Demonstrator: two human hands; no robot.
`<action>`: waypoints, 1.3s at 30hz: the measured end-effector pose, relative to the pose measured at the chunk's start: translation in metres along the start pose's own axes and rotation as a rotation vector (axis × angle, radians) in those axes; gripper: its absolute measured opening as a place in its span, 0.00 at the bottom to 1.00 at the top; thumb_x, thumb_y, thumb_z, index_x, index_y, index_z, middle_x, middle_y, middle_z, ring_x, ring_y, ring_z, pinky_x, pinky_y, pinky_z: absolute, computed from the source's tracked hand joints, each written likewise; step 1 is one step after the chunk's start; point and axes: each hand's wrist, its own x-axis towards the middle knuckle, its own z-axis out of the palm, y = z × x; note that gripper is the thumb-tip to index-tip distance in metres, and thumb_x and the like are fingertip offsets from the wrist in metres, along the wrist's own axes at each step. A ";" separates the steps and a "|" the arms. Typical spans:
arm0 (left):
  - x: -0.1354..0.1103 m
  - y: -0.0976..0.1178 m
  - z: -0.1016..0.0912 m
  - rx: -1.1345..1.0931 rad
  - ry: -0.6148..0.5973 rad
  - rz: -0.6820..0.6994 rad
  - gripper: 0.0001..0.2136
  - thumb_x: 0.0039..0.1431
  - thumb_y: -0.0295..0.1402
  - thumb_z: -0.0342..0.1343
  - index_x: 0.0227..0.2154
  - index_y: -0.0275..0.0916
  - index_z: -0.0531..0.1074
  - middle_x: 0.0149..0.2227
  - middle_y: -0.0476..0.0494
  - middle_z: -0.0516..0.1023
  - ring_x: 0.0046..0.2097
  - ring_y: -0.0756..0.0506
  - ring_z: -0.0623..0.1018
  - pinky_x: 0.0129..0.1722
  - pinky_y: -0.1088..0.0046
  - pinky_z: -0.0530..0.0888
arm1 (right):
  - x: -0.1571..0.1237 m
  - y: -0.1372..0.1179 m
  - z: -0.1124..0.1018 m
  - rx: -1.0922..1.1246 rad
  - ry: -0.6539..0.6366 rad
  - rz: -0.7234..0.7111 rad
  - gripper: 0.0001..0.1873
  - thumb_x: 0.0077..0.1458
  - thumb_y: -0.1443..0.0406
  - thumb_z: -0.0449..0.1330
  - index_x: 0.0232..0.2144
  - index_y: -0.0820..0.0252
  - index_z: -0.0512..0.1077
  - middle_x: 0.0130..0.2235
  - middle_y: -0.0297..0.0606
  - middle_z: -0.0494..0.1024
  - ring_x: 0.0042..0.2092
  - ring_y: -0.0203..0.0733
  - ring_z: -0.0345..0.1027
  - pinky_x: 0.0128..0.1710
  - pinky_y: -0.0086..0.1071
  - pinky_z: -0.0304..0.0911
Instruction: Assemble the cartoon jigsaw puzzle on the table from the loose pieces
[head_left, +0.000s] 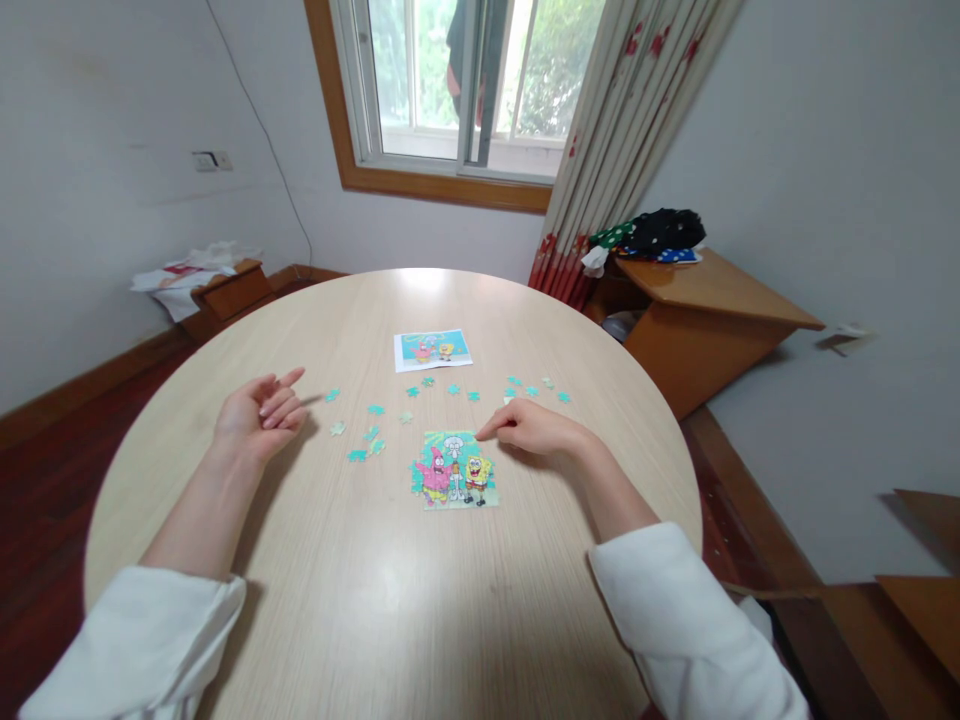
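Note:
A partly built cartoon jigsaw puzzle (454,470) lies near the middle of the round wooden table (337,620). My right hand (534,428) rests at the puzzle's upper right corner, index finger stretched toward its edge, the other fingers curled under. My left hand (259,414) hovers over the table to the left, palm turned inward, fingers loosely apart and holding nothing. Several loose teal puzzle pieces (367,440) are scattered between the hands, and more loose pieces (525,388) lie behind the puzzle. A printed reference picture (432,350) lies farther back.
A wooden side table (712,300) with dark spotted cloth (660,232) stands at the right beside a curtain (615,150). A low wooden stand (229,290) with papers is at the left wall. A window (465,80) is behind the table.

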 end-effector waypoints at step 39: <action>0.011 -0.007 0.001 0.277 0.187 0.168 0.18 0.50 0.15 0.49 0.17 0.40 0.48 0.10 0.62 0.49 0.11 0.58 0.48 0.11 0.80 0.47 | 0.002 0.031 -0.027 -0.061 0.749 0.175 0.17 0.46 0.69 0.49 0.27 0.65 0.79 0.20 0.36 0.71 0.23 0.36 0.58 0.26 0.31 0.51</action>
